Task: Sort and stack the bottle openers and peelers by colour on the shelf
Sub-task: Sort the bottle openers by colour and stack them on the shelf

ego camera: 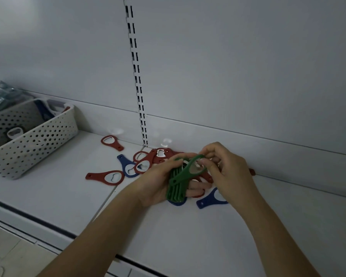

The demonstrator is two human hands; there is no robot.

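Green bottle openers, one stack [176, 188], held above the shelf [54, 196] near its back panel: the left hand [158, 182] grips the stack from beneath, fingers curled round the handle ends, several pieces lying roughly aligned. One further green opener [190, 170] rests tilted across the top of the stack, its ring end pinched between thumb and fingers of the right hand [226, 168], apparently being squared up with the rest. Red bottle openers, loose: a heap [158, 156] just behind the hands, one [105, 177] lying flat to the left, one [110, 142] further back toward the panel. Blue bottle openers, loose: one [127, 166] partly under the red heap, one [210, 199] just below the right hand, one [176, 202] mostly hidden under the green stack. White perforated basket [38, 144] at left, well apart from the hands, holding more pieces; the colours inside are hard to tell. No peeler is plainly identifiable. Handling, by judgement: the openers look like thin, flat, stiff plastic with a metal insert in the ring, light and not fragile; smooth faces likely let a stack slide apart if held loosely. The best hold is probably across the narrow handles, pinching the whole stack edge to edge, with single pieces taken by the ring rim. Green sorting appears under way; red and blue remain unsorted.
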